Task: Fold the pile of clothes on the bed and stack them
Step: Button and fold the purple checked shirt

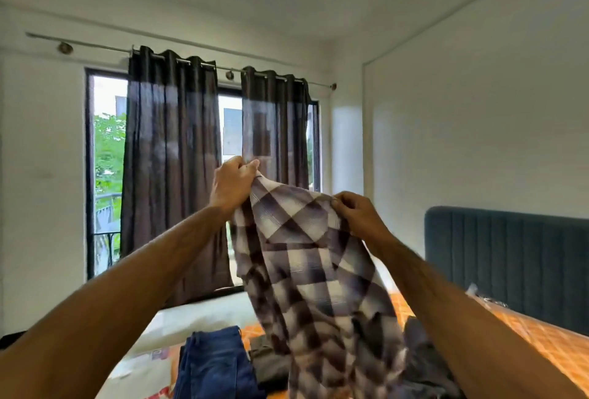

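Note:
A purple-and-white checked shirt [306,258] hangs in the air in front of me, above the bed. My left hand [231,183] pinches its top edge at the highest point. My right hand [358,215] grips the cloth a little lower and to the right. The shirt's lower part drapes down over the clothes on the bed [541,344]. Folded blue jeans [213,363] lie on the bed at the lower left. Dark grey garments [271,363] lie beside and behind the shirt, partly hidden by it.
The bed has an orange patterned cover and a dark teal headboard [510,264] at the right. A window with dark curtains [172,169] stands ahead, past the bed's far edge. A crumpled plastic item [484,298] lies near the headboard.

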